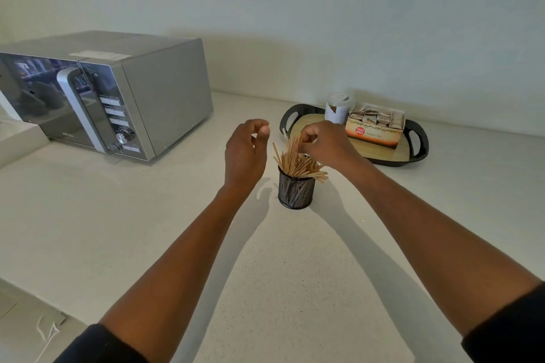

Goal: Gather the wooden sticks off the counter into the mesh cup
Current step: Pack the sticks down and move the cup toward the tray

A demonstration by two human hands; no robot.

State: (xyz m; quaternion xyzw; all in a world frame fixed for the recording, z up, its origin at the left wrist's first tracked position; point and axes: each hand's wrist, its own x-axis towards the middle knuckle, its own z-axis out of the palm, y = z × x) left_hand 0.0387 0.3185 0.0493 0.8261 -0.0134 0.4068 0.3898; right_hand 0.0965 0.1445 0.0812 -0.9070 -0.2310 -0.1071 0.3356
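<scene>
A black mesh cup (pixel 296 192) stands upright in the middle of the pale counter (pixel 147 215). It holds a fan of several wooden sticks (pixel 298 163) that lean out to the right over its rim. My right hand (pixel 327 146) hovers just above the cup, fingers pinched around the upper ends of some sticks. To the left of the cup is my left hand (pixel 244 153), raised, fingers loosely curled with nothing in them. No loose sticks show on the counter.
A silver microwave (pixel 118 97) sits at the back left. Behind the cup to the right is a black-handled tray (pixel 415 141) with a box of tea bags (pixel 374 130) and a white jar (pixel 337 109). The wall runs along the back.
</scene>
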